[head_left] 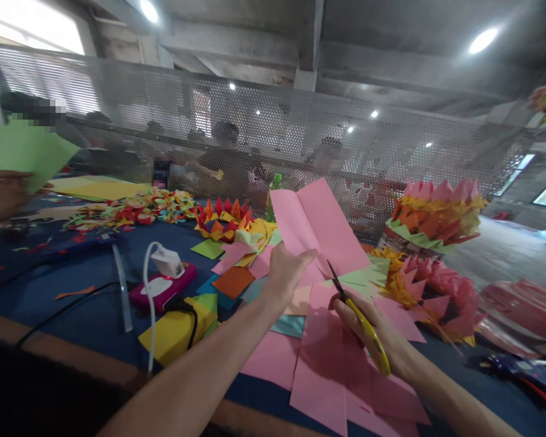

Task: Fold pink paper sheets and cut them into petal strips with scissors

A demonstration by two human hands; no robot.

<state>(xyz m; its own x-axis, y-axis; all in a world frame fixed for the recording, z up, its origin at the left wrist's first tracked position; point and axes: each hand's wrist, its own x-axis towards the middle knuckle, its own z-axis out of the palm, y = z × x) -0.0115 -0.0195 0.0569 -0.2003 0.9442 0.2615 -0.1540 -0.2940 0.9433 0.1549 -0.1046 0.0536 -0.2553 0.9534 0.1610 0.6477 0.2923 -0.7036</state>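
Observation:
A creased sheet of pink paper (332,224) stands raised over the table, pinched at its lower edge by my left hand (286,267). My right hand (361,315) is wrapped round yellow-handled scissors (366,328), whose dark blades point up and left at the paper's bottom edge. Whether the blades are closed on the paper I cannot tell. Below both hands lie several loose pink sheets (318,364), with a teal sheet (287,325) and an orange piece (233,283) to their left.
Folded paper lotus shapes stand at the right (437,215) and back (222,218). A magenta power strip (164,288) with a white charger (167,261) and cables lies left. Paper scraps (155,209) are heaped behind it. Another person's hand (2,197) holds green paper at far left.

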